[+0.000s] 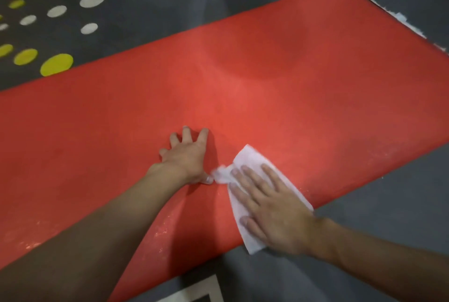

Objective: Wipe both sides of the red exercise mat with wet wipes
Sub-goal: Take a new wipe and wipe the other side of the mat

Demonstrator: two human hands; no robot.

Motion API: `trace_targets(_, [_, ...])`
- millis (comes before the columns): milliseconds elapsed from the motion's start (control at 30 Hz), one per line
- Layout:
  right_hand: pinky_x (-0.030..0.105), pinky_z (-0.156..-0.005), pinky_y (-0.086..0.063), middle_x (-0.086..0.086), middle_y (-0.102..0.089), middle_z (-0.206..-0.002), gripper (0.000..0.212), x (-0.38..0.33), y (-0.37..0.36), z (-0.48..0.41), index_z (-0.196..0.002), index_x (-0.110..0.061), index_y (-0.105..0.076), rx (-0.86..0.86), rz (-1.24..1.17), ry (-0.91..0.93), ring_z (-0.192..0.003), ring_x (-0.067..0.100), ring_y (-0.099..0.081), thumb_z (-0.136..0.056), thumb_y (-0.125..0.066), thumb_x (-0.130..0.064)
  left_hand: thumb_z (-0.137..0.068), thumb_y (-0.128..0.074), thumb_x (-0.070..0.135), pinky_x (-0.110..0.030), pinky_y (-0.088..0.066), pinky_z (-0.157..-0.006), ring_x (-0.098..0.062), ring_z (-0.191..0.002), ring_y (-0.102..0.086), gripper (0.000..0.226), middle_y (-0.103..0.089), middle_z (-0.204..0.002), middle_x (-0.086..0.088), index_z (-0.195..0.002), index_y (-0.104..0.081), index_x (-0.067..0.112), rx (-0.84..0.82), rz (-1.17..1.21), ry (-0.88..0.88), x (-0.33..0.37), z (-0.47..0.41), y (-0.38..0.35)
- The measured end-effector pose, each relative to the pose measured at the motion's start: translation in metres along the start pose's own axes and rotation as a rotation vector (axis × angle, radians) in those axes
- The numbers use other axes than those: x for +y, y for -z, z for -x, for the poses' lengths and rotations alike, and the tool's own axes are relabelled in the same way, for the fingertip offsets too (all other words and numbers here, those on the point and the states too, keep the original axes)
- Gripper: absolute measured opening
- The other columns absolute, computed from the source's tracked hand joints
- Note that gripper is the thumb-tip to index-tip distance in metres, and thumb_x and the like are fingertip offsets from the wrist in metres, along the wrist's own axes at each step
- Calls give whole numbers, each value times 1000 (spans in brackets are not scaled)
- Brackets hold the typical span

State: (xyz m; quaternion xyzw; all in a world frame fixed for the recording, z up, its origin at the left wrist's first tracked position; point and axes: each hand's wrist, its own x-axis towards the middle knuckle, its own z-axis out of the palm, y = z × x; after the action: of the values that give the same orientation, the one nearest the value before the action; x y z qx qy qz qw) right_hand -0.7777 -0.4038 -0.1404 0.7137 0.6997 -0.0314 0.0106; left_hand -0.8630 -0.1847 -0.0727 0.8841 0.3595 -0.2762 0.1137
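Red mat point(267, 70) flat on floor point(175, 12), spanning frame centre. Left hand point(188, 158): grip released, fingers spread, pressing mat. Right hand point(272, 206): grip released, flat fingers pressing wet wipe point(250, 158) onto mat, lower centre.

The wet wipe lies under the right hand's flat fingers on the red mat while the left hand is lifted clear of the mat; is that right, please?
Not quite: the head view shows the left hand resting on the red mat, fingers spread, not lifted clear. The wet wipe does lie under the flat fingers of the right hand.
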Motion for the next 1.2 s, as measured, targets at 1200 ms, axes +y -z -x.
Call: trace_targets(1200, [51,-121,-11,14,-14,-163,67,53,10,-93,-155,-7,-23,57,-55,-315,-152,27,-11,-100,-20,-44,-68,-86,44,-57,-32,-106,-35,-142,-19,114,-16,-155,-6,-154,-13,29,123,37,55,-34,-38,25])
